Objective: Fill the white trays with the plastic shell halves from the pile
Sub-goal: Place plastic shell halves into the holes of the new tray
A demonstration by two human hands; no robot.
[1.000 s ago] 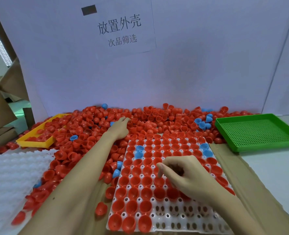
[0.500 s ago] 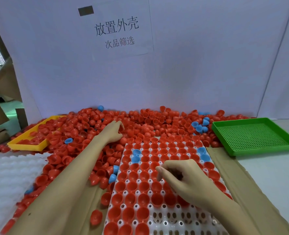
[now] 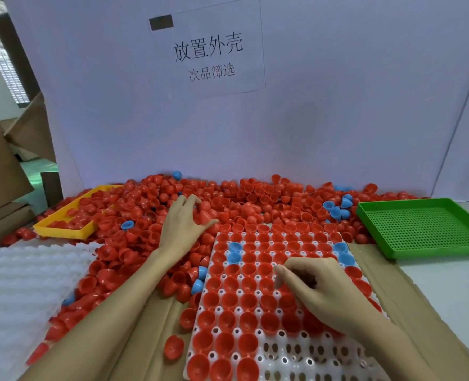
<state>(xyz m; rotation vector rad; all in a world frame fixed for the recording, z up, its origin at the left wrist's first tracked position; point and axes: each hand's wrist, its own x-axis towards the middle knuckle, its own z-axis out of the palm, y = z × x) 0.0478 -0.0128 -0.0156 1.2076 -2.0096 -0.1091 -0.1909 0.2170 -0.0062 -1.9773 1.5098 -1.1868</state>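
On the cardboard-covered bench, a white tray point(image 3: 291, 364) with round sockets lies in front of the person, most of its sockets holding red shell halves set open side up, with a few blue shell halves point(image 3: 234, 251) among them near its far-left and far-right parts. Its near-right corner shows bare sockets with holes. Beyond and to the left of the tray spreads the pile of red shell halves point(image 3: 255, 199) — it runs along the foot of a white backboard point(image 3: 338, 92) and spills over a yellow tray point(image 3: 63, 232) at the far left. A small cluster of blue halves point(image 3: 338, 209) sits in the pile near a green perforated tray point(image 3: 420, 226), which stands at the right, apart from the white one.

The left hand point(image 3: 184, 224) reaches into the pile just beyond the tray's far-left corner, palm down, fingers bent over the red shells with the thumb out toward the tray; whether it grips one I cannot tell. The right hand point(image 3: 318, 287) rests over the middle of the white tray, fingers curled inward and thumb tip brought toward the forefinger — what it pinches, if anything, is hidden.

At the near left lies a stack of empty white trays point(image 3: 21, 284), partly edged by loose red shells. A paper sign point(image 3: 208, 48) with printed characters is fixed to the backboard.
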